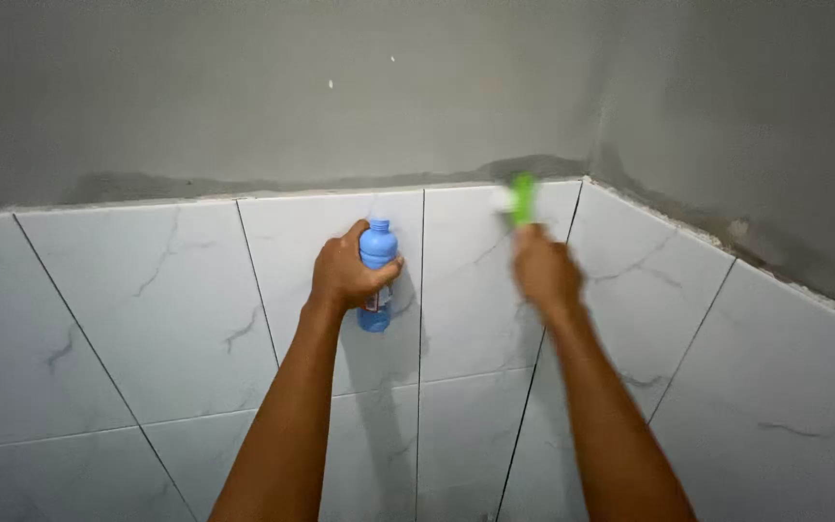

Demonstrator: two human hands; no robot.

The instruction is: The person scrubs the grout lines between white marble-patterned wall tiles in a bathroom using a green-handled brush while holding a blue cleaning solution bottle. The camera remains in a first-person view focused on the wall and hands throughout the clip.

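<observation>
Against the white marbled wall tiles (pixel 147 290), the left hand (pixel 345 275) grips a small blue plastic bottle (pixel 377 275); the right hand (pixel 545 271) clasps a blurred green-handled brush (pixel 522 198).

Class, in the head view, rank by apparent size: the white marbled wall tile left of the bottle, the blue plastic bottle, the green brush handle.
1. White marbled wall tile
2. Blue plastic bottle
3. Green brush handle, blurred, so roughly judged

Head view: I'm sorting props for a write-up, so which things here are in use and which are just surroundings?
In use:
- blue bottle, gripped by the left hand
- green-handled brush, blurred, held by the right hand

Surroundings:
- white marbled tiles
- bare grey wall above
</observation>
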